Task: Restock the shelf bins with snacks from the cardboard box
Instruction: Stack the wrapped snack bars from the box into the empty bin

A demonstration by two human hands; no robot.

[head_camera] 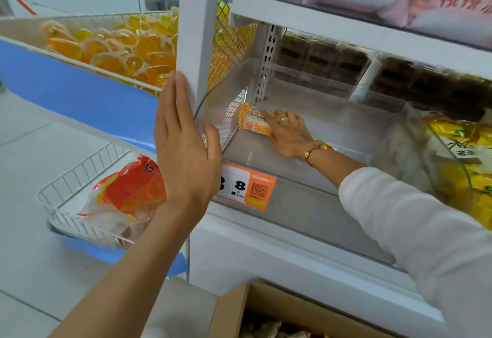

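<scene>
The right hand reaches into the clear bin, fingers holding a snack at its far left corner. The left hand rests flat, fingers straight, against the bin's left wall by the post.

Centre frame: clear shelf bin, right hand inside at back left, fingers on one snack pack. Left of centre: left hand, fingers straight, flat against white shelf post. Below bin: orange price tag. Bottom centre: open cardboard box. Left: wire basket with orange bag
</scene>
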